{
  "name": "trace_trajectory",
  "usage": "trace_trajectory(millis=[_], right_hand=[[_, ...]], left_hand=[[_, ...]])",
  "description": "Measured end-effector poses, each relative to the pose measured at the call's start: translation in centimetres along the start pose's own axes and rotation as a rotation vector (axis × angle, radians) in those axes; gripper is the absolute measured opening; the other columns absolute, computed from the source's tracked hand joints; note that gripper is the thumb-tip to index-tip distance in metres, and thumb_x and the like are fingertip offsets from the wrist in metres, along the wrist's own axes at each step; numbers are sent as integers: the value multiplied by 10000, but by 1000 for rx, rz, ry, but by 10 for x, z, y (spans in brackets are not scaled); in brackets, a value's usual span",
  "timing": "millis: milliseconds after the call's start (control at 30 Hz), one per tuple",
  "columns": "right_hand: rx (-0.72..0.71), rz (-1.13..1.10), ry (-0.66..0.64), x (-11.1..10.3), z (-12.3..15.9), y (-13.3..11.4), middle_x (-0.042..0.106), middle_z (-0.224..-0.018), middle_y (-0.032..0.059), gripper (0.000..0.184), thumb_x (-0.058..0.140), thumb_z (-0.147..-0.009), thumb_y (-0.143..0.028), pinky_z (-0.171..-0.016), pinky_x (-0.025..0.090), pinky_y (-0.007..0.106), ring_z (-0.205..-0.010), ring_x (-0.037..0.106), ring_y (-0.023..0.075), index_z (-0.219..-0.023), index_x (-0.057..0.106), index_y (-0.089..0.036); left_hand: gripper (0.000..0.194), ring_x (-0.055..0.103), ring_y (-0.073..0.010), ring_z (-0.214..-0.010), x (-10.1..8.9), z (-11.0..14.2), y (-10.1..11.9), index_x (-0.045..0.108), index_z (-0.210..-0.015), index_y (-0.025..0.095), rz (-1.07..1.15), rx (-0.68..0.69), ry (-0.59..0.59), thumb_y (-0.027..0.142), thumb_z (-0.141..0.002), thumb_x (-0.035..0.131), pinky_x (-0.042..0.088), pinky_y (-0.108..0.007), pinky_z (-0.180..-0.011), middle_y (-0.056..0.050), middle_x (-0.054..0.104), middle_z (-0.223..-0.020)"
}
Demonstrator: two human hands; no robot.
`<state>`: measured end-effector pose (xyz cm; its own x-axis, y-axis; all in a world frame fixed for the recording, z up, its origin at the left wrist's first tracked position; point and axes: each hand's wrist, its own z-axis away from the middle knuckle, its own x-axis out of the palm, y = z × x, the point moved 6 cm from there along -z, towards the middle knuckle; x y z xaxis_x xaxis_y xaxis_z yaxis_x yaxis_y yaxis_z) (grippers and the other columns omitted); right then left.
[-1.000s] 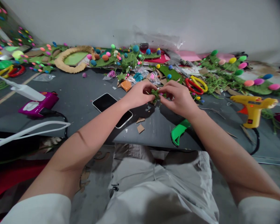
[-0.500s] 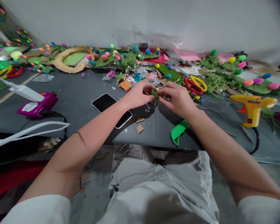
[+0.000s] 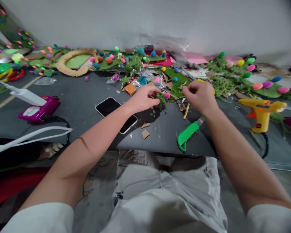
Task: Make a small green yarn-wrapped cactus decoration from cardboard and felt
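My left hand (image 3: 146,99) is closed on a small green leafy piece (image 3: 162,101), holding it just above the table right of a dark-screened phone (image 3: 109,108). A bright pink pom-pom (image 3: 167,95) shows at the piece's right edge. Apart from it, my right hand (image 3: 200,94) is closed in a pinch with its fingertips over the craft scraps; what it holds, if anything, is hidden. Below that hand lies a green box cutter (image 3: 188,134). A short yellow stick (image 3: 186,111) points out from the scraps beside the right hand.
A yellow hot glue gun (image 3: 263,111) with a lit red light stands at right. Purple device (image 3: 40,109) and white cables (image 3: 38,129) are at left. A tan ring (image 3: 60,64), pom-poms on green leaves (image 3: 111,64), and plastic wrappers line the back. Cardboard bits (image 3: 145,134) lie in front.
My right hand has left the green leafy piece and moved right and slightly up. The pink pom-pom and more of the box cutter now show. My left hand has stayed in place.
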<state>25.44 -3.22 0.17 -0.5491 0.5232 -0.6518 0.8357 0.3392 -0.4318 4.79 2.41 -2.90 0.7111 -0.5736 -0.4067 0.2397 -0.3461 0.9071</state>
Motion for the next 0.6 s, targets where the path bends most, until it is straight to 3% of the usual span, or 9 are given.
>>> trace_trajectory(millis=[67,167,267,333,600], right_hand=[[-30,-103,-77,5,2,-8,683,-829,65,194,641,-898,-404,-604,480,357,-647,566,181,-915,711,-224],[-133,-224,-225,17,7,-39,683,-1090,82,305,680,-882,-404,-667,514,348,-783,613,189,-1138,683,-238],[-230,-208,-296,25,12,-62,649,-1100,95,330,719,-854,-399,-732,526,371,-924,615,240,-1133,669,-231],[-237,-173,-296,27,13,-63,631,-1125,111,357,735,-841,-385,-750,530,391,-962,610,262,-1148,649,-226],[-118,-316,-319,33,14,-50,703,-876,53,232,680,-896,-336,-677,529,350,-751,643,205,-1090,657,-212]], left_hand=[[331,614,-139,-635,0,0,-1,690,-1103,141,7,-7,1,129,-774,723,519,-297,-619,-32,652,-734],[313,617,-134,-626,1,-1,0,683,-1077,136,36,-13,1,116,-767,726,520,-292,-620,-20,645,-714],[276,605,-122,-602,1,-3,0,677,-1043,132,93,-42,16,88,-773,712,517,-289,-617,-10,629,-687],[260,603,-122,-601,0,-3,-1,674,-1029,131,129,-75,41,69,-778,698,517,-293,-617,-11,626,-684],[272,638,-151,-678,-2,-3,-2,676,-1046,136,145,-94,74,73,-785,726,533,-321,-646,-22,622,-715]])
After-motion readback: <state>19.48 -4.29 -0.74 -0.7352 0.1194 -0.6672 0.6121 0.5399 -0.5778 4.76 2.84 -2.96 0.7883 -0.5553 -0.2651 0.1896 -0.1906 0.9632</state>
